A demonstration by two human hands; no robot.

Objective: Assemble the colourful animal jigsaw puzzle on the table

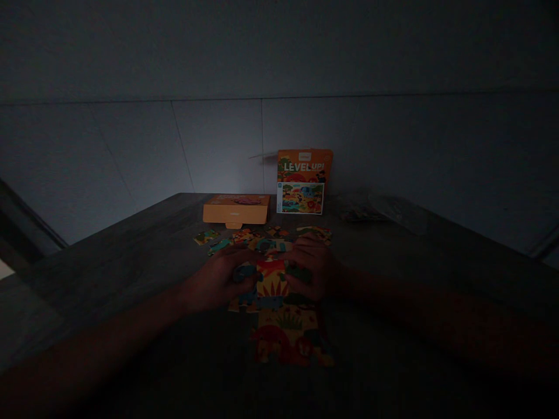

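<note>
Dim table (pixel 131 256): hands press puzzle (pixel 279 314).

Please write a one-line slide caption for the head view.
Left hand and right hand press jigsaw pieces together on a dim table.

The upright orange cardboard puzzle box (pixel 304 181), standing at the far edge of the dark table against the wall, bears the words "LEVEL UP!" in pale capital letters across its upper front, above a colourful picture of animals. A small pale label sits at its top edge, but its writing is too small to read. The flat orange cardboard box (pixel 236 210) lying beside it shows a small tab with no legible text.
</note>
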